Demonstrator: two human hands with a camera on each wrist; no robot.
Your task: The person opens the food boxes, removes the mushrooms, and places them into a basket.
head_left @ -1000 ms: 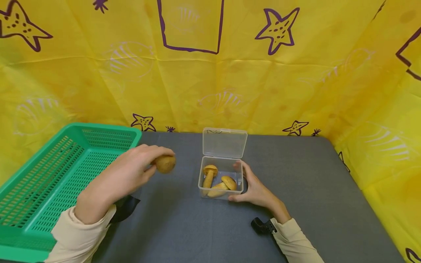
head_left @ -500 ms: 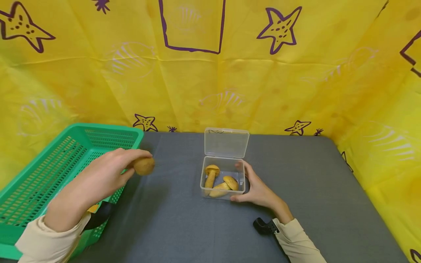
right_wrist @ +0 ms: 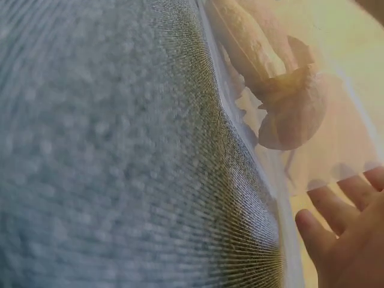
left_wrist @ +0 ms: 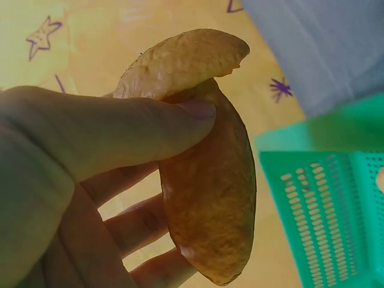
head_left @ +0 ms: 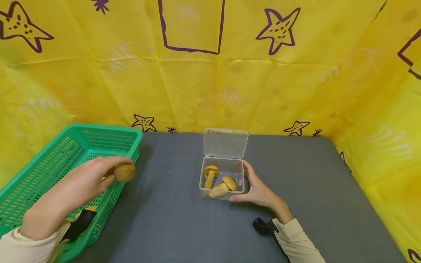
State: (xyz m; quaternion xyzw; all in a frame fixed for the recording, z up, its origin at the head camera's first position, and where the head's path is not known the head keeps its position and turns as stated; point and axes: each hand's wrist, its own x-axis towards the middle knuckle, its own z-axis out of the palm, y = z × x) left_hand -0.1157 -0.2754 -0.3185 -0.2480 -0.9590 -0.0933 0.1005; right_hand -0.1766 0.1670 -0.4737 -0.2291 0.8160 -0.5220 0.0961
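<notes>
In the left wrist view my left hand (left_wrist: 78, 150) pinches a brown mushroom (left_wrist: 210, 198), thumb across the stem just below its cap. In the head view this hand is above the right side of a green basket (head_left: 98, 126), and the rounded end of the mushroom shows past the fingertips. My right hand (head_left: 258, 193) holds the right side of a clear plastic box (head_left: 243, 182), thumb at the front and fingers farther back. Inside the box, one mushroom (head_left: 210, 177) leans at the left and another mushroom (head_left: 227, 185) lies at the front. The hinged lid (head_left: 226, 144) stands up behind.
Orange-yellow pieces (head_left: 92, 208) show in the basket beneath my left wrist. A grey cloth (head_left: 184, 226) covers the table, and a yellow patterned curtain (head_left: 184, 91) hangs behind it and along the right side.
My left hand has moved left with the mushroom, from over the table toward the basket. The right hand and the box have stayed in place.
</notes>
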